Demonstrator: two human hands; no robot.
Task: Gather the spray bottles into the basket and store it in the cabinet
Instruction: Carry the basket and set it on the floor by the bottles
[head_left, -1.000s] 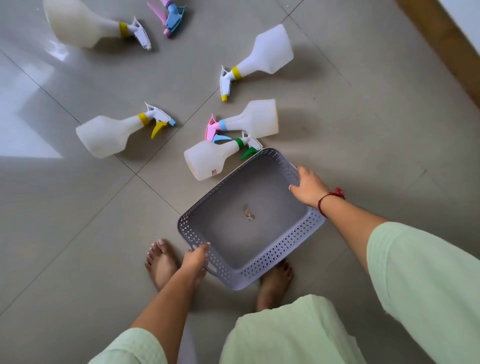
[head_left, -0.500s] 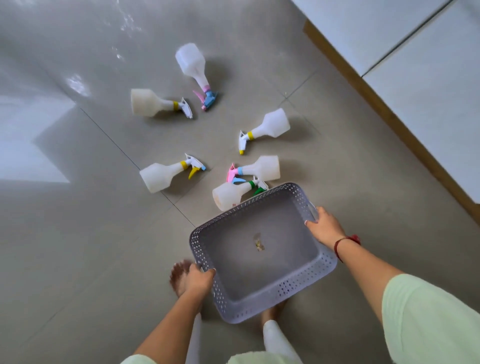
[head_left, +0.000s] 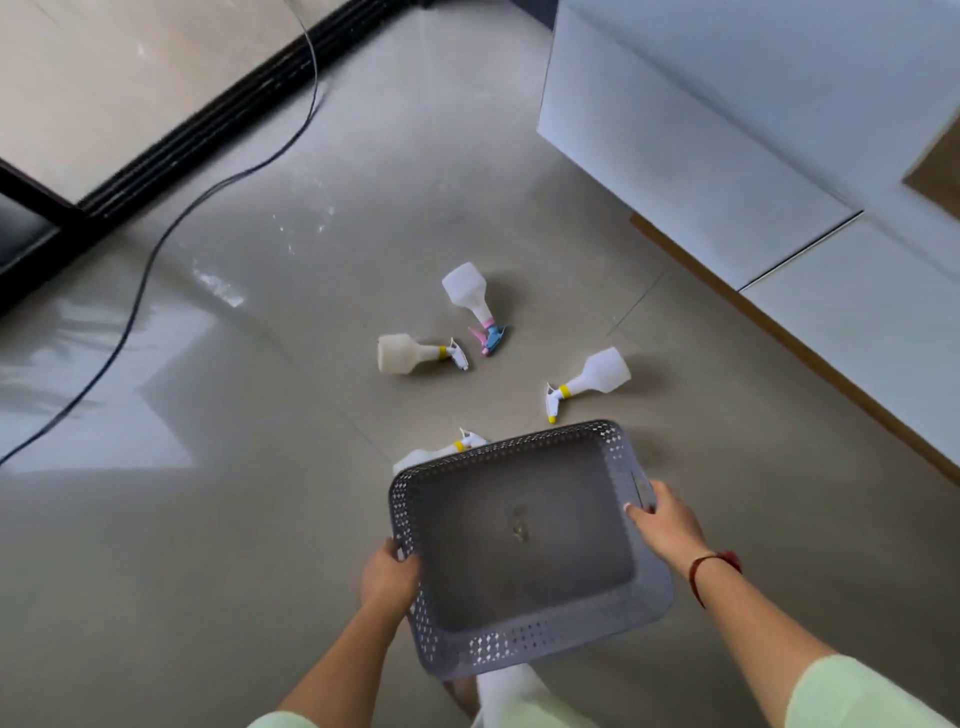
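Note:
I hold a grey perforated basket (head_left: 540, 649) above the floor. My left hand (head_left: 388, 574) grips its left rim and my right hand (head_left: 665, 522) grips its right handle. The basket holds no bottles, only a small speck on its bottom. White spray bottles lie on the tiled floor beyond it: one with a pink and blue trigger (head_left: 467, 296), one with a yellow collar (head_left: 402, 354) to its left, another yellow-collared one (head_left: 597, 375) on the right. A further bottle (head_left: 465, 442) peeks out behind the basket's far rim, mostly hidden.
White cabinet doors (head_left: 727, 130) with a wooden plinth run along the right. A black cable (head_left: 171, 228) trails across the floor at left, below a dark sliding-door track (head_left: 208, 114). My bare feet are hidden under the basket.
The basket has been lifted off the floor and my view has risen and pulled back. The nearest bottles are now hidden behind the basket.

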